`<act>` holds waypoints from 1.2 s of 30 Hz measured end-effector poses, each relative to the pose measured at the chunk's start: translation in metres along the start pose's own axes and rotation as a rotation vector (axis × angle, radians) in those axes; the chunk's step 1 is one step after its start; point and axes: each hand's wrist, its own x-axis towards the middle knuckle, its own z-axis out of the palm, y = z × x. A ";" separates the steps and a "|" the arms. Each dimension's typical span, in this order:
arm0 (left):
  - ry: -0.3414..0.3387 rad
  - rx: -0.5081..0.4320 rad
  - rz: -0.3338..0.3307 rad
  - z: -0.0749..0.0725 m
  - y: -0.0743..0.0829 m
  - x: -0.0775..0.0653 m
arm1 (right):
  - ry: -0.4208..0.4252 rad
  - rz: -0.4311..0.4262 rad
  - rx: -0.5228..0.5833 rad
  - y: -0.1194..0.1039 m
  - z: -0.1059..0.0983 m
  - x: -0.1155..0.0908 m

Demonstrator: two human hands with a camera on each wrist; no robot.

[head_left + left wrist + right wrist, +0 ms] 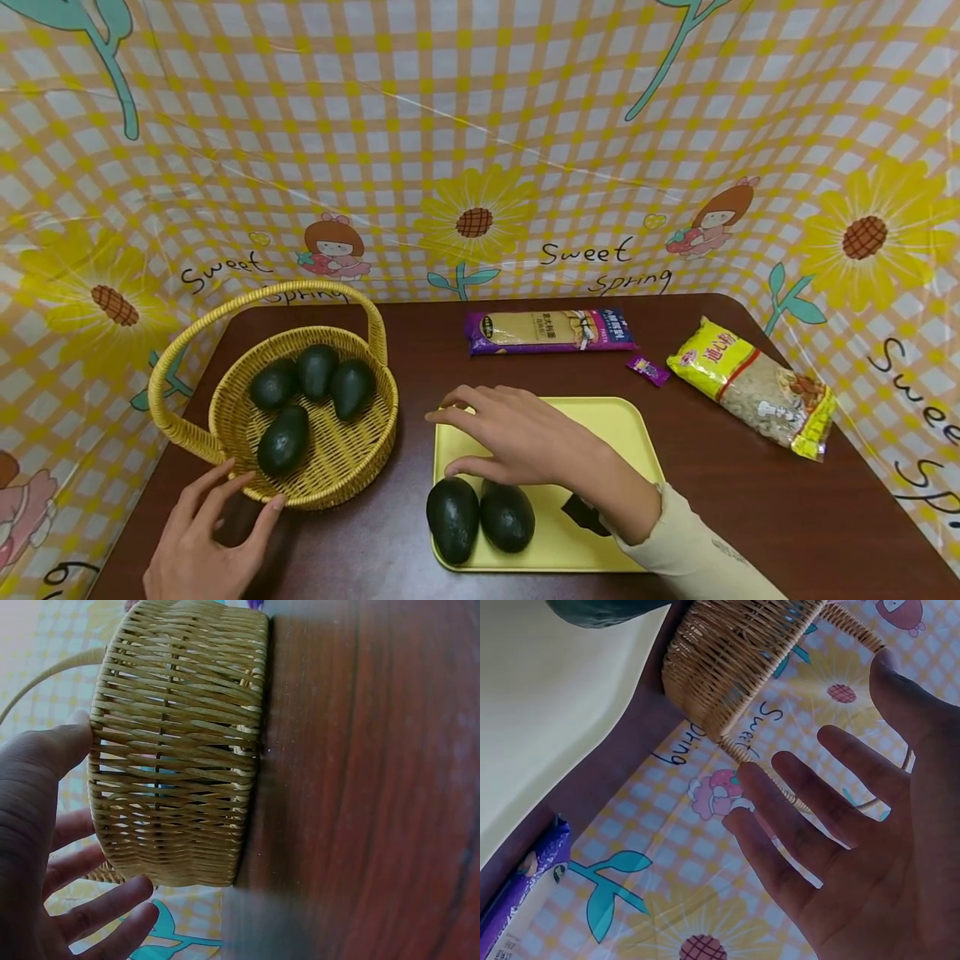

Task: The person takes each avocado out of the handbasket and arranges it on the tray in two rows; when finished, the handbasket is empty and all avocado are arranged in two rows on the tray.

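At the near left rim of the yellow wicker basket (352, 492), my left hand (210, 533) has its fingers loosely spread. The left wrist view shows the thumb (64, 746) at the rim; whether it touches is hard to tell. Several dark green avocados (283, 442) lie inside the basket. My right hand (517, 433) hovers over the yellow tray (600, 417), fingers extended and holding nothing, as the right wrist view confirms. Two avocados (507, 518) lie side by side at the tray's near left corner. A dark object (583, 514) is partly hidden beneath the right wrist.
Behind the tray lies a purple pasta packet (551, 331), with a small purple sachet (648, 370) beside it. A yellow-and-clear bag of pasta (753, 390) lies at the right. Patterned cloth (480, 108) rises around the dark wooden table (750, 517).
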 end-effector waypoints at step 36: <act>-0.026 -0.017 -0.045 -0.001 0.003 0.001 | -0.020 -0.107 -0.124 -0.012 -0.008 0.049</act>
